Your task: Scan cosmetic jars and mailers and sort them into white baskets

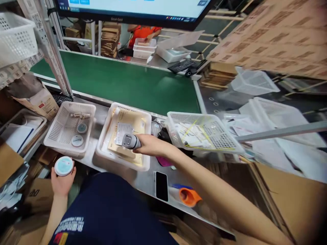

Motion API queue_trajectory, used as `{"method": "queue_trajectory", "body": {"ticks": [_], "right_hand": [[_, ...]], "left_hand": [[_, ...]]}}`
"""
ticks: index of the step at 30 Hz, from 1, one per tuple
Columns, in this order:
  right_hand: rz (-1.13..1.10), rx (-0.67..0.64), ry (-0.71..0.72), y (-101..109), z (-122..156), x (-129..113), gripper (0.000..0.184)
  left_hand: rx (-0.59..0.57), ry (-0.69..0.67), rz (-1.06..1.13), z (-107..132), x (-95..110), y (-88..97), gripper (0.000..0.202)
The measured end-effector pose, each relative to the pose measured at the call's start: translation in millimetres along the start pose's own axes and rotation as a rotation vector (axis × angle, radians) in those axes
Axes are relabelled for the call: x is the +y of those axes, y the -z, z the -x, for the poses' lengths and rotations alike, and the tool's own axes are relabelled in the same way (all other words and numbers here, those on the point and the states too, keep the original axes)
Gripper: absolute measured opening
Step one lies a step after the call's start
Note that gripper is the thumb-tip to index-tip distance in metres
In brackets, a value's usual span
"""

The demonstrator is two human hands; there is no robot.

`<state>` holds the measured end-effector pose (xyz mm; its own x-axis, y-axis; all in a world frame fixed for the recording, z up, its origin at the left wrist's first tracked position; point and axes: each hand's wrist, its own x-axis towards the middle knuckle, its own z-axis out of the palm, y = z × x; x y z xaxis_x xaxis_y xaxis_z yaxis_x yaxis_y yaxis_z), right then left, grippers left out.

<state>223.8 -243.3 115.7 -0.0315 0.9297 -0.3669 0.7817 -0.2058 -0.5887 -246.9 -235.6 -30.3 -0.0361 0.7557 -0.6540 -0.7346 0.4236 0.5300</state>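
Observation:
My left hand [62, 183], at the lower left, is closed around a round white tub [63, 166] with a pale blue top facing up. Stretched across the bench, my right hand [146, 144] grips a grey handheld barcode scanner [130, 141]. The scanner is above a white basket [149, 136] holding padded envelopes [138, 122] and a clear packet [124, 131]. Left of that, another white basket [52, 137] contains two similar round tubs [77, 140] and some slim tubes [80, 115].
A green conveyor belt [122, 76] runs behind the baskets, below a monitor [133, 13]. At right stands a basket [217, 136] of papers. A phone [161, 186] and an orange tape-dispenser-like object [189, 196] lie near the bench edge. A person in orange [144, 32] is across the belt.

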Motion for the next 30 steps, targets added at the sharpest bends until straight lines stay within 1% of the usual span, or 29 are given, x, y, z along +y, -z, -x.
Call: {"method": "queue_trajectory", "body": {"ticks": [2, 4, 6, 8, 10, 12, 14, 16, 17, 19, 21, 23, 24, 26, 28, 30], "right_hand": [[0.049, -0.029, -0.042, 1.8, -1.7, -7.1, 0.031], [0.057, -0.039, -0.049, 3.3, 2.8, -9.8, 0.032], [0.018, -0.005, -0.036, 2.3, 14.0, -9.4, 0.035], [-0.058, 0.074, -0.009, -3.2, 29.7, -9.5, 0.039], [-0.158, 0.167, 0.052, -13.5, 45.4, -13.4, 0.043], [-0.253, 0.232, 0.131, -26.6, 57.4, -22.0, 0.042], [-0.325, 0.287, 0.182, -39.6, 63.3, -33.0, 0.043], [-0.377, 0.348, 0.195, -50.1, 63.3, -42.1, 0.049], [-0.399, 0.378, 0.193, -53.8, 61.8, -45.0, 0.052], [-0.438, 0.429, 0.194, -58.0, 58.1, -46.9, 0.053], [-0.462, 0.461, 0.206, -59.1, 56.6, -44.3, 0.048], [-0.476, 0.471, 0.219, -59.3, 59.9, -38.2, 0.045], [-0.484, 0.469, 0.217, -60.1, 63.7, -33.8, 0.045], [-0.516, 0.472, 0.196, -64.8, 75.3, -21.7, 0.046], [-0.582, 0.5, 0.133, -74.9, 90.0, -4.8, 0.041], [-0.668, 0.563, 0.007, -90.1, 105.1, 14.9, 0.04]], "left_hand": [[-0.072, 0.062, -0.01, -8.1, -8.0, -15.0, 0.055], [-0.186, 0.135, -0.013, -18.8, -15.0, -39.7, 0.054], [-0.318, 0.214, -0.028, -28.3, -21.3, -71.7, 0.056], [-0.428, 0.296, -0.062, -34.2, -27.6, -109.4, 0.06], [-0.503, 0.355, -0.11, -36.6, -34.6, -149.7, 0.065], [-0.558, 0.383, -0.16, -36.1, -43.0, -187.4, 0.069], [-0.615, 0.395, -0.204, -33.3, -52.5, -217.7, 0.071], [-0.674, 0.4, -0.241, -28.9, -62.5, -238.0, 0.074], [-0.7, 0.404, -0.257, -26.6, -67.4, -244.7, 0.075], [-0.738, 0.417, -0.287, -23.1, -76.3, -252.4, 0.076], [-0.758, 0.421, -0.316, -22.4, -82.8, -254.5, 0.073], [-0.771, 0.39, -0.364, -24.9, -85.6, -252.7, 0.07], [-0.78, 0.348, -0.398, -27.3, -85.4, -250.4, 0.069], [-0.787, 0.207, -0.49, -34.2, -81.7, -243.5, 0.07], [-0.742, 0.027, -0.61, -42.7, -75.1, -234.9, 0.082], [-0.675, -0.1, -0.742, -51.8, -68.1, -227.8, 0.098]]}}
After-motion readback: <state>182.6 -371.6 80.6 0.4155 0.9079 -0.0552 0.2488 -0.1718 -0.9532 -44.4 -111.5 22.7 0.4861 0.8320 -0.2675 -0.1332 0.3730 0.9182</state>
